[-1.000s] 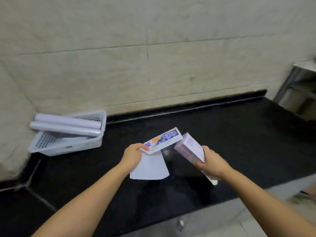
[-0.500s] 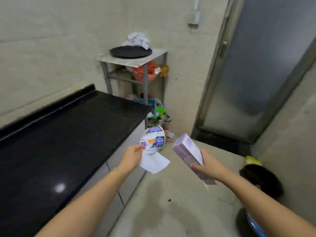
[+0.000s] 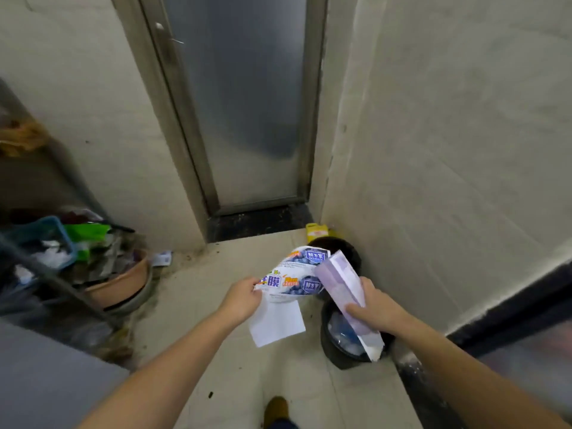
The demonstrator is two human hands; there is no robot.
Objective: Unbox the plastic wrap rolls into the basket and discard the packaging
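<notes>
Bare forearms, tan shoe point(image 3: 276, 408)

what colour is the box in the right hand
Pale purple cardboard box with white ends, held in the right hand; head view, the only one.

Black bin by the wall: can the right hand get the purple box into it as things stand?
Probably yes. The right hand holds the purple box directly above the black bin, whose mouth looks open, with nothing between them. The left hand and its printed wrapper sit off to the side.
</notes>
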